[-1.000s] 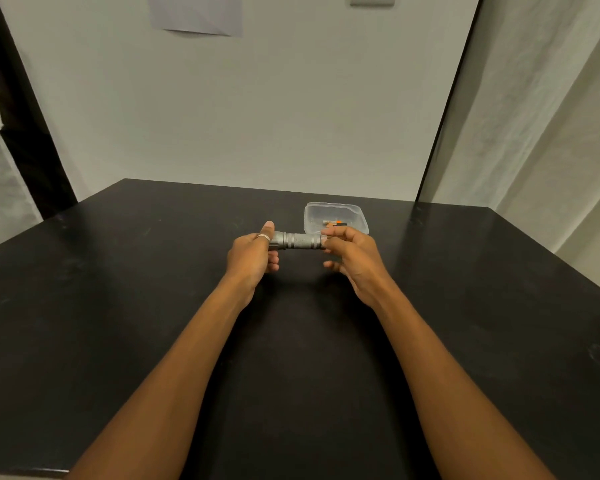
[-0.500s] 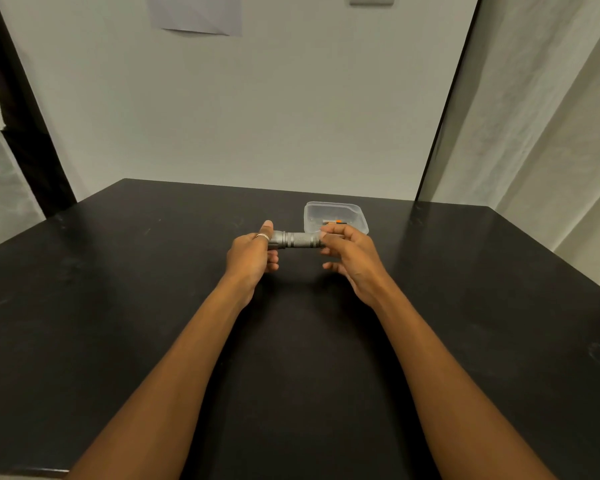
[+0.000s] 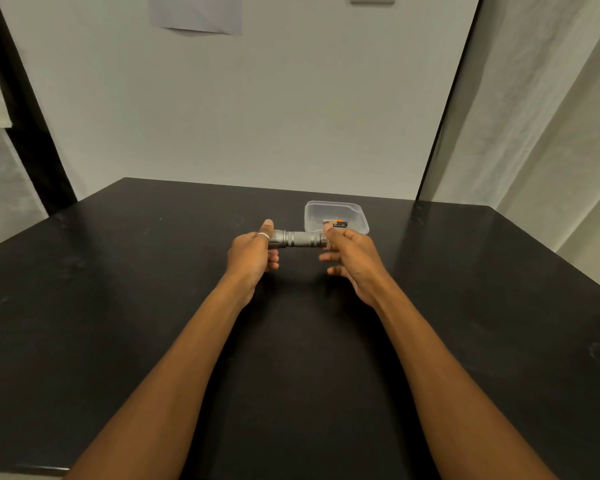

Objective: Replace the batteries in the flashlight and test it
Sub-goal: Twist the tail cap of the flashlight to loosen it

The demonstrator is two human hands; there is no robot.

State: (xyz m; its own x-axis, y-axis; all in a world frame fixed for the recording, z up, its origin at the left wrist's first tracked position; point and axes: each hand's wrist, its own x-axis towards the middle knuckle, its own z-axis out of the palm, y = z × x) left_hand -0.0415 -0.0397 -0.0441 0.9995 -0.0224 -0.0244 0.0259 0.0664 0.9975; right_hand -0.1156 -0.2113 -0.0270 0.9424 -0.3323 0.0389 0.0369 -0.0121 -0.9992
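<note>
The fingers of the left hand (image 3: 252,254) were curled around one end of a grey metal flashlight (image 3: 298,239), with the thumb laid along the top of the barrel and a pale ring (image 3: 263,235) showing on that thumb. At the other end, the thumb and forefinger of the right hand (image 3: 352,254) were pinched on the flashlight's tip, while the remaining fingers of that hand stood spread and loose beneath, touching nothing. The flashlight lay level between the two hands, held up off the black table (image 3: 118,306) and running from left to right; whether its end cap was loosened or seated could not be told from this view. Just behind the right hand, a small clear plastic container (image 3: 357,211) sat open on the table, and inside it lay batteries (image 3: 335,222) with orange and black markings, too small to count. Both bare forearms reached in from the near edge of the table and met at the flashlight near its middle. Beyond the far edge stood a plain pale wall (image 3: 257,116) with a sheet of paper (image 3: 194,12) fixed high up, a dark upright post (image 3: 28,109) on the left, and light curtains (image 3: 534,116) hanging on the right.
</note>
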